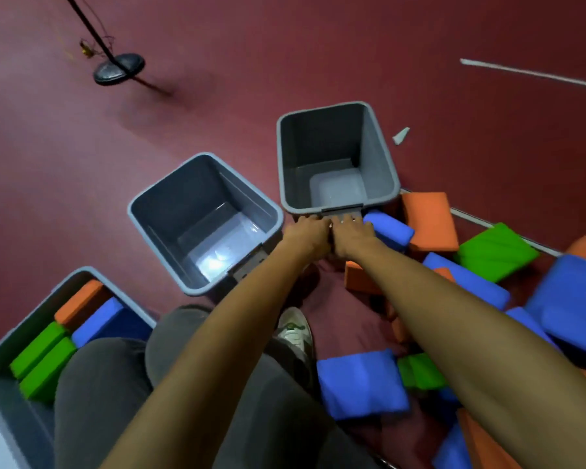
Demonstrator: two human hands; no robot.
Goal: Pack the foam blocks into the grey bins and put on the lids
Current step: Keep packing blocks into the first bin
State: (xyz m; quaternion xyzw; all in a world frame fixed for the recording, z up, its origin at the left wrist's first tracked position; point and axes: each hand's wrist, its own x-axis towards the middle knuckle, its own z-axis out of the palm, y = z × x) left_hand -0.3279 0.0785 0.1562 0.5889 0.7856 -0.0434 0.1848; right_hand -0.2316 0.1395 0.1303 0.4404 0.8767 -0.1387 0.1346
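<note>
While both hands [332,231] rest flat, fingers spread, on the far bin's [381,154] near rim; neither grip pinches anything.

Both my hands, left [307,231] and right [351,233], crowd the near rim of the far bin [339,157], whose inside is open and bare. The middle bin [205,225] beside it is also open. Foam blocks [430,225] clutter the floor [217,96] on my right; leftward the floor lies free.
</note>
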